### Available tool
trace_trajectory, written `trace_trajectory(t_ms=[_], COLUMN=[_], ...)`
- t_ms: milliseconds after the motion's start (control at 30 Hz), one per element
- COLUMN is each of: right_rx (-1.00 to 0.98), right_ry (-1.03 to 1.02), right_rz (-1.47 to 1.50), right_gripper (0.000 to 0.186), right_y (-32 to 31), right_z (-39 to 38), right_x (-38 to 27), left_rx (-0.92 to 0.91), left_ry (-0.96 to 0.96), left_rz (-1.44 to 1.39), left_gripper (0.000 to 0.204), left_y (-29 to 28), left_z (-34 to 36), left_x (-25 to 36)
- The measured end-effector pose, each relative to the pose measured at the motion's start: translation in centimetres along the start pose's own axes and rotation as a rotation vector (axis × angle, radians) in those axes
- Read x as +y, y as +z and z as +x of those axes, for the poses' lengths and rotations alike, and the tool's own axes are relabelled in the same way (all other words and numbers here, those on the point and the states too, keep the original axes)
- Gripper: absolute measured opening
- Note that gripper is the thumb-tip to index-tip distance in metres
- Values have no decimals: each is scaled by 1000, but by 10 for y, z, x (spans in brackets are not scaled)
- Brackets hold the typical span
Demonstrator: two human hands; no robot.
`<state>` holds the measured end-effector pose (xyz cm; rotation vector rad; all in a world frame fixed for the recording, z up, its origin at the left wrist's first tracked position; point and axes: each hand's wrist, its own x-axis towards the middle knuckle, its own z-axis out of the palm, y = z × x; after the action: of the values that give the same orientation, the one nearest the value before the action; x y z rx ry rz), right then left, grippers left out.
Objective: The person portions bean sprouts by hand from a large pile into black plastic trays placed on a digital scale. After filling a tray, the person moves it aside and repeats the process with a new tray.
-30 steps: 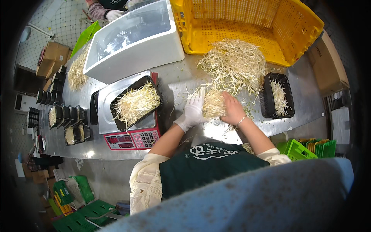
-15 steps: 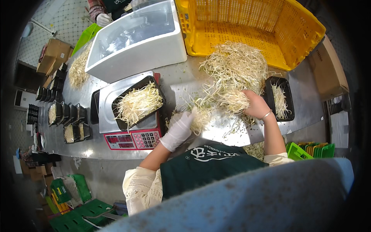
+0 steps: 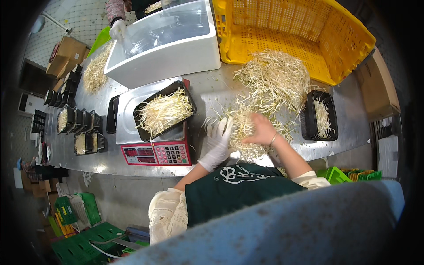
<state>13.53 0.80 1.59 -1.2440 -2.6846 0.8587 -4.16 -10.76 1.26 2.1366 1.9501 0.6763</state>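
Observation:
A bunch of bean sprouts [image 3: 242, 126] sits between my two hands near the table's front edge. My left hand [image 3: 218, 140], in a white glove, stands upright against the bunch's left side with its fingers stretched and apart. My bare right hand [image 3: 262, 130] curls its fingers and thumb round the bunch from the right. Just beyond lies a large heap of bean sprouts [image 3: 278, 81]. On the left, a black tray [image 3: 191, 115] of sprouts rests on a red and silver scale [image 3: 157, 153]. To the right stands another black tray [image 3: 311, 128], partly filled with sprouts.
A yellow crate [image 3: 274, 42] lies tipped behind the heap. Beside it is a white foam box [image 3: 176, 62] with clear plastic inside; another person's gloved hand [image 3: 118, 29] is at its far left corner. Several packed trays [image 3: 77, 121] and a second sprout pile [image 3: 97, 73] are left.
My right hand has moved left and nearer with sprouts, meeting the bunch at my left hand. My left fingers have straightened and spread. The other person's hand has come to the foam box.

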Motion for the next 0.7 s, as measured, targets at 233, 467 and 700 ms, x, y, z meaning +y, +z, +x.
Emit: trace_trajectory(t_ms=[233,467,700], right_rx=[43,35,122], right_ry=[77,123,-67], right_rz=[-248,1013,1953], right_gripper=[101,62,67], right_y=[39,-43,-56], right_z=[-12,-6,-30], right_x=[-23,46,71], left_rx=[-91,24,176], left_ry=[-297,-384,-12], left_rz=[119,26,-228], left_gripper=[108,98,79], left_y=[-17,8,18], left_z=[-64,-52,26], left_x=[-7,-18,36])
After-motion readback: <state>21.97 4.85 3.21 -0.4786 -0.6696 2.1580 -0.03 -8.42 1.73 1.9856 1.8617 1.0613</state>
